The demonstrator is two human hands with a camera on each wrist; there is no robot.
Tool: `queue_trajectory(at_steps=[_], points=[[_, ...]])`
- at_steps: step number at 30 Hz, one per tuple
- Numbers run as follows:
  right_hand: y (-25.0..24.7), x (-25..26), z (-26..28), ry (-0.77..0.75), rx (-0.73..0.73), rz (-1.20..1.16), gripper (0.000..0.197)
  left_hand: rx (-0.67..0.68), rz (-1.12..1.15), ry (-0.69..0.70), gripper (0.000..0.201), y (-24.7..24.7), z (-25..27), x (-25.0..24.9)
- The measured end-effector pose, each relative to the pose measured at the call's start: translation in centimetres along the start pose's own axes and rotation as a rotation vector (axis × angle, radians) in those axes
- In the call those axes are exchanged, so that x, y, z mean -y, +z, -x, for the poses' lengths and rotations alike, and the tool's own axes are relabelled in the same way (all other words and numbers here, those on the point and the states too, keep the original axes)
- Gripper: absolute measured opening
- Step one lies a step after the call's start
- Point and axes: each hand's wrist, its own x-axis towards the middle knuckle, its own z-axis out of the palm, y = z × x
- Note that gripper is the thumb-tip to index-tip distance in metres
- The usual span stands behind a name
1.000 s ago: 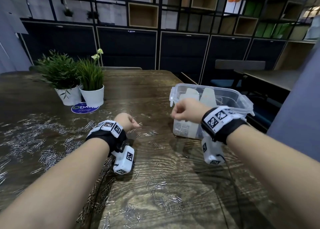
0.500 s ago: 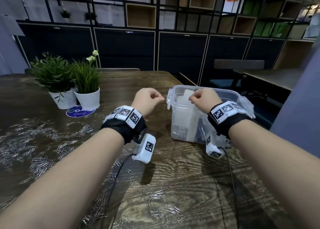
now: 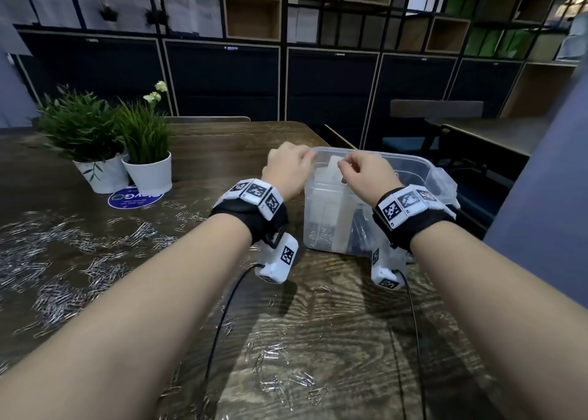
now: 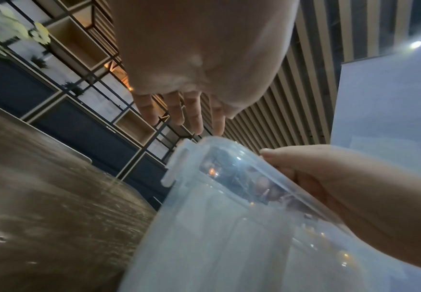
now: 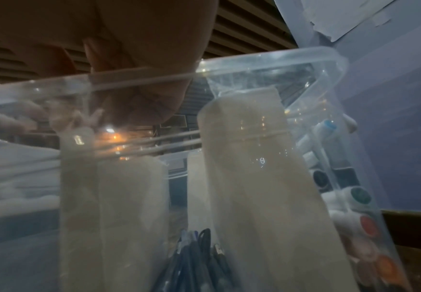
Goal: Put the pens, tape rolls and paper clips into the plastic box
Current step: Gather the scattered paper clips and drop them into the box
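Both hands above clear plastic box (image 3: 423,173) on dark wooden worktop (image 3: 334,317). Left hand (image 3: 286,171) fingers (image 4: 191,114) apart, straight. Right hand (image 3: 366,174) fingers curled; contents unclear. Silver paper clips (image 3: 63,260) scattered left.

I lifted my left hand (image 3: 288,168) off the clips (image 3: 63,260) to the box (image 3: 413,168) rim, and my right hand (image 3: 366,174) moved over the box.

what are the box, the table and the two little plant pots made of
Box: clear, slightly frosted plastic; pens show through its wall. Table: looks like dark wood with strong grain and some sheen, though it may be veneer or laminate. Plant pots: smooth matte white, likely ceramic or plastic; cannot tell which.
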Motion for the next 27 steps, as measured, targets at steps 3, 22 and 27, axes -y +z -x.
queue_trajectory(at_steps=[3, 22, 27], points=[[-0.2, 0.4, 0.8, -0.048, -0.037, -0.100, 0.022, -0.063, 0.097, -0.038, 0.042, -1.7, 1.9, 1.4], [6.2, 0.6, 4.5, -0.008, 0.560, 0.316, 0.039, 0.579, -0.034, -0.320, 0.025, 2.1, 8.6, 6.7], [7.3, 0.3, 3.2, 0.010, 0.578, 0.447, 0.043, 0.641, -0.106, -0.260, 0.012, 2.3, 7.9, 6.5]])
